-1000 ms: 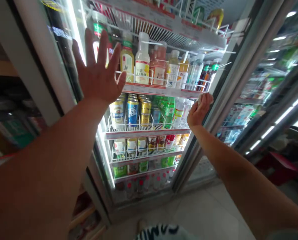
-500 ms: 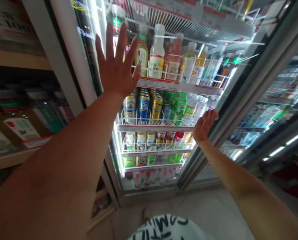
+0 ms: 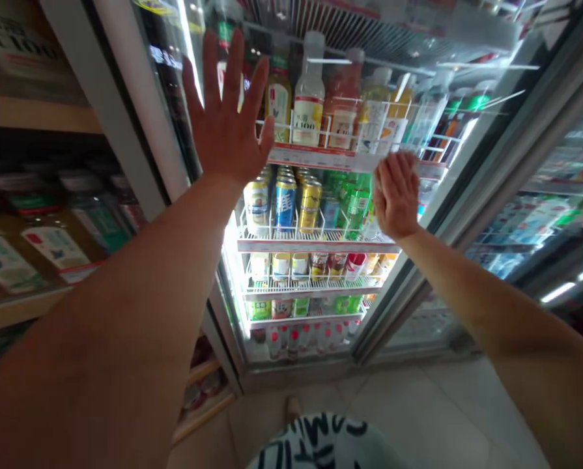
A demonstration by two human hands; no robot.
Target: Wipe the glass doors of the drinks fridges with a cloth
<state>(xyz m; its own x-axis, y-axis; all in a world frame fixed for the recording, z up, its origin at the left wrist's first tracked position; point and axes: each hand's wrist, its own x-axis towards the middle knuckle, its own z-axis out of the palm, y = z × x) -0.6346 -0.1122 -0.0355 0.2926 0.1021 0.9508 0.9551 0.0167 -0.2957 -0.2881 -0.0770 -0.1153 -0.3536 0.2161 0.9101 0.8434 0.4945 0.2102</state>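
Glass door of a lit drinks cooler, seen from above and in front; it fills the upper middle of the view, and its right frame runs from 1 o'clock down to 5 o'clock. Both of the person's arms reach out to the pane.

Left hand, at 11 o'clock from the centre: palm toward the glass, fingers and thumb fanned wide, holding nothing. It lies in front of the left end of the upper shelf; whether the palm truly meets the pane cannot be told.

Right hand, at 2 o'clock: flat, back toward the camera, fingers extended and close together, holding nothing. It lies in front of the right end of the same shelf, near the door's right frame.

Behind the glass:
- between the hands at 12 o'clock, a yellow-labelled bottle and a white bottle stand upright side by side
- one shelf below, a pale can, a blue can and a gold can stand in a row, with green bottles at their 3 o'clock, just beside the right hand
- at 6 o'clock, lower wire shelves with small containers, too small to identify

A wooden shelf with blurred bottles stands at 9 o'clock, a neighbouring cooler at 3 o'clock, and a black-and-white patterned garment shows at the bottom edge
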